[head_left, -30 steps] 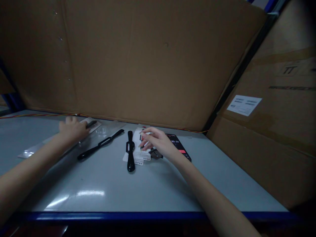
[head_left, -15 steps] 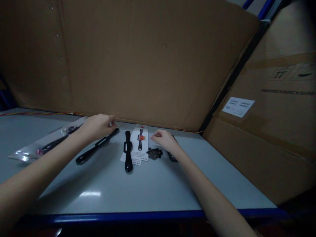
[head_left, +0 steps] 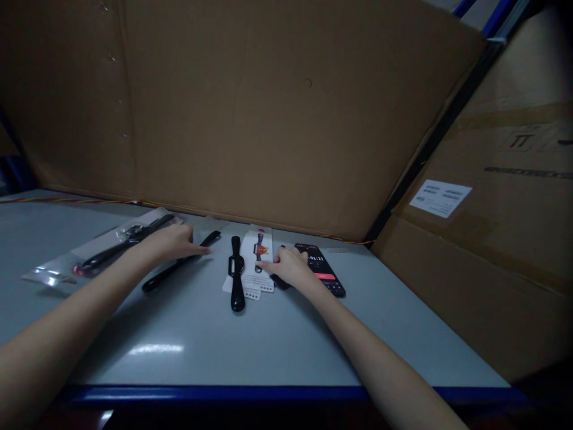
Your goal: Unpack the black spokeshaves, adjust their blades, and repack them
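Observation:
My left hand (head_left: 175,242) hovers above a black spokeshave body (head_left: 163,278) that lies slanted on the table. Its thumb points right, away from the curled fingers, and no held object shows. A second black spokeshave (head_left: 237,292) lies in the middle, beside printed cards (head_left: 265,282) picturing the same tool. My right hand (head_left: 293,266) is over small dark metal parts (head_left: 280,283), mostly hidden under it. Its thumb stretches left over the cards, apart from the bent fingers. Whether it touches the parts, I cannot tell.
A clear plastic bag (head_left: 54,276) with another spokeshave lies at the left. A phone (head_left: 333,285) with a running timer lies right of my right hand. Cardboard (head_left: 250,119) stands along the back, and a large carton (head_left: 470,257) stands at the right. The table has a blue front edge (head_left: 215,394).
My left hand has moved slightly left and down, its thumb now stretched out. The right hand has lowered over the metal parts, covering most of them. The view has shifted, uncovering the phone.

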Demonstrator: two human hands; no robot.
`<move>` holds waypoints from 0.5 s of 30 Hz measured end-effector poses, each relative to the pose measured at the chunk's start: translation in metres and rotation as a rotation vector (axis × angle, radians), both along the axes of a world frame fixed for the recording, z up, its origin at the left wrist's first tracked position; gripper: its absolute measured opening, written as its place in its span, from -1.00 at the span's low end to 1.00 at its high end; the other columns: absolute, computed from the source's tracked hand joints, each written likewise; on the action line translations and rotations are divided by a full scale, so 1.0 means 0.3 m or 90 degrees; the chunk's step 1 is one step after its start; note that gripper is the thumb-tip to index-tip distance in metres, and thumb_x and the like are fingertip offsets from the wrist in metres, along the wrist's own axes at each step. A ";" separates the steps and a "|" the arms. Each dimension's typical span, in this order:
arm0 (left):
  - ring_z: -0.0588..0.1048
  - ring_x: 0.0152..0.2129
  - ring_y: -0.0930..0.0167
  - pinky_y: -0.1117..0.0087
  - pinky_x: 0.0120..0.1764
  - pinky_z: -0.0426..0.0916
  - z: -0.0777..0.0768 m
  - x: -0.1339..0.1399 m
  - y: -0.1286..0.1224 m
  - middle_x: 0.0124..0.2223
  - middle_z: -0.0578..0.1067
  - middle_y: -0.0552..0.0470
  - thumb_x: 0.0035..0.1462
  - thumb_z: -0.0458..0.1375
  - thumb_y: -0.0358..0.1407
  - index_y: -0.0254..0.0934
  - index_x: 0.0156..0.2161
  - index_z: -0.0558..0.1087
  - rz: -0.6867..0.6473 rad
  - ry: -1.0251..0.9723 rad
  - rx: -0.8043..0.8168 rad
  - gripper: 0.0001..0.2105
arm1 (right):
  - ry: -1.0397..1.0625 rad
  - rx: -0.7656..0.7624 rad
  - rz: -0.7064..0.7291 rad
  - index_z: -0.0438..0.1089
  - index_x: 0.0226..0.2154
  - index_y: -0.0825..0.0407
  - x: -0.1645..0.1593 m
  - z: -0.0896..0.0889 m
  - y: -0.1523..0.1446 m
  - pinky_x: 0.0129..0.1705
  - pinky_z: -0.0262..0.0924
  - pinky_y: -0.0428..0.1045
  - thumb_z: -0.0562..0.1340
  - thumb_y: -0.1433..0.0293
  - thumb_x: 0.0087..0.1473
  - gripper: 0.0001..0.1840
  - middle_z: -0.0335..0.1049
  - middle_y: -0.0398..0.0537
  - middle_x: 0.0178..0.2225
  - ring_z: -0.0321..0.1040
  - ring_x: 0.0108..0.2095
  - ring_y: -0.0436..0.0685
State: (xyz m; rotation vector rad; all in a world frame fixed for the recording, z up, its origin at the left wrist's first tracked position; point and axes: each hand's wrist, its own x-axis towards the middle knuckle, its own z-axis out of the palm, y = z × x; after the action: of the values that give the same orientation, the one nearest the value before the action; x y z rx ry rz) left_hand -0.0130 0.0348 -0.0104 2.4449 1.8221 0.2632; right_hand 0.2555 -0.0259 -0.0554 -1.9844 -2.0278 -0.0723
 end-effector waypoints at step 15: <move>0.43 -0.32 0.20 0.33 -0.32 0.27 -0.027 0.058 -0.049 -0.25 0.46 -0.28 -0.08 0.00 -0.28 -0.43 -0.20 0.40 -0.069 0.095 0.035 -0.66 | 0.100 -0.213 0.147 0.36 -0.36 0.04 0.177 0.120 -0.027 -0.45 0.02 -0.09 0.28 0.04 -0.30 -0.52 0.33 -0.06 -0.37 0.23 -0.37 0.08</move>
State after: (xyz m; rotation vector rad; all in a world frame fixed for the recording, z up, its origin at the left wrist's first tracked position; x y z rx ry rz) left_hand 0.0043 0.0201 -0.0185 2.6566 1.7506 0.1292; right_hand 0.3086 -0.0340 -0.0194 -1.8455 -2.2630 0.4875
